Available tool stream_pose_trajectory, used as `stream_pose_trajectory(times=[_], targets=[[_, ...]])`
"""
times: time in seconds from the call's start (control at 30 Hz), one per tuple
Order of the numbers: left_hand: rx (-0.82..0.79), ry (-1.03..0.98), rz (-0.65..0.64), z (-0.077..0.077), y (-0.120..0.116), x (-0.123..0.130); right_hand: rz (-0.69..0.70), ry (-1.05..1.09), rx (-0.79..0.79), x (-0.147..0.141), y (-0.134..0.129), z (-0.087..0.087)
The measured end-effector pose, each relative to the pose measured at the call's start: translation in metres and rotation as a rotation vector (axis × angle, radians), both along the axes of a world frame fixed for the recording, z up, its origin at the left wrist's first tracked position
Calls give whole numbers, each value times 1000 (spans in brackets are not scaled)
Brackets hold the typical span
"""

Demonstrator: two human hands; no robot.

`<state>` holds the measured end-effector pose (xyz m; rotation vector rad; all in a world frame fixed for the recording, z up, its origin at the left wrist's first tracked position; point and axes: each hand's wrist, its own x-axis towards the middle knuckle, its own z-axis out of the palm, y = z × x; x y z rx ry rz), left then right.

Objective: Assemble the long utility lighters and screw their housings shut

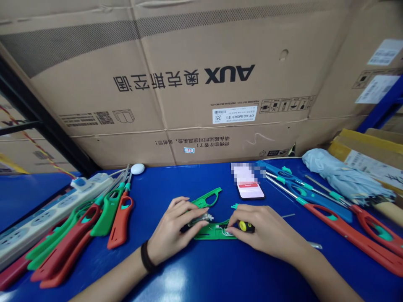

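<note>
A green lighter half-shell (206, 233) lies on the blue table between my hands, with a thin white wire (224, 230) and small dark parts inside. My left hand (171, 228) is closed around a clear fuel tank (201, 219) with a pale valve end, over the shell's left part. My right hand (260, 226) has its thumb and index finger pinched at the wire; whether they grip it is hidden. Tucked in that same hand is a screwdriver (246, 226) with a yellow and black handle. Behind my hands rests another green half-shell (209, 197). A small teal piece (234, 206) shows beside my right fingers.
Several red and green long-necked lighters (118, 226) lie at left beside a white power strip (56, 214). Blue and red lighters (340, 226) lie at right near a folded umbrella (343, 176). A phone (250, 191) lies behind; a large cardboard box (176, 105) stands at the back.
</note>
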<state>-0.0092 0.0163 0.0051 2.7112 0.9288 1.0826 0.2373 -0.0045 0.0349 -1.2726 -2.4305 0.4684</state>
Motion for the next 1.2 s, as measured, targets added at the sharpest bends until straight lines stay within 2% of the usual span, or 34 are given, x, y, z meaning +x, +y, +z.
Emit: stream_pose_trajectory(times=[0.2,0.43,0.6,0.73,0.9,1.03,1.1,1.2], targets=[[90,164,39,3,7,-7,-26,-21,-101,1,0,0],[43,197,72,6,5,-7,-13,-54,-120,1,0,1],[-94,137,-17,6,-7,4,-11,-19,-123,0,-1,3],[-175,135,-30,6,-10,9,-19,-36,-146,1,-1,3],[-367,155,33,7,-8,9,-13,-44,-147,1,-2,2],[-529,239,81,14,-7,7,16,-35,-133,-2,-3,1],[-527,281,87,18,-8,6,32,-35,-131,-3,-3,0],[-425,300,51,19,-9,5,37,-32,-135,-5,-3,0]])
